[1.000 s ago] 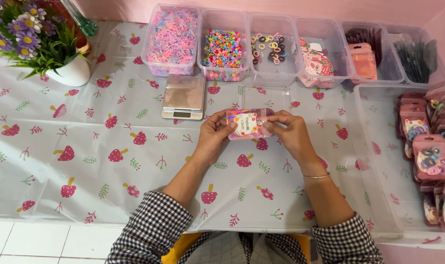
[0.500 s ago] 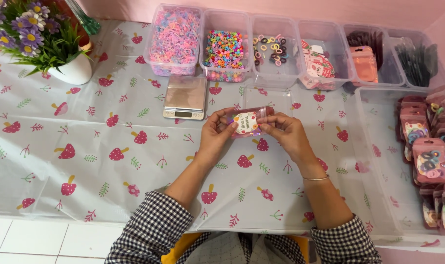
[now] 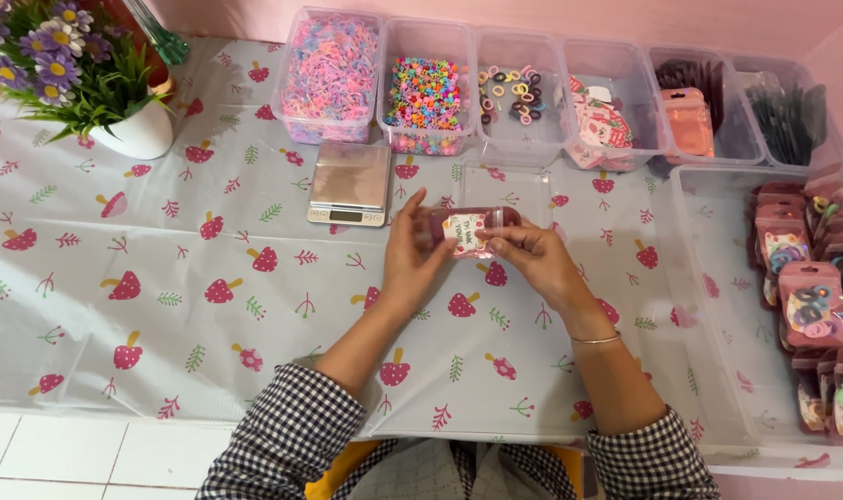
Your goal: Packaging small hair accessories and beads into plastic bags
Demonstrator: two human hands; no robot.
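A small shiny pink pouch [image 3: 466, 231] with a round white sticker on its front is held over the middle of the table, tilted away from me. My left hand [image 3: 412, 250] grips its left end with fingers curled around it. My right hand [image 3: 533, 259] pinches its right end. Both forearms come up from the bottom edge in checked sleeves; a thin bangle sits on the right wrist.
A small silver scale [image 3: 349, 183] and a clear lid [image 3: 505, 182] lie just behind the hands. Several clear tubs [image 3: 424, 88] of hair bands, beads and pouches line the back. A large clear bin [image 3: 718, 278] of filled pouches is at right. A flower pot [image 3: 134, 130] stands back left.
The pouch has tipped from facing me to lying flatter and moved slightly away. My left fingers have slid further around its left end.
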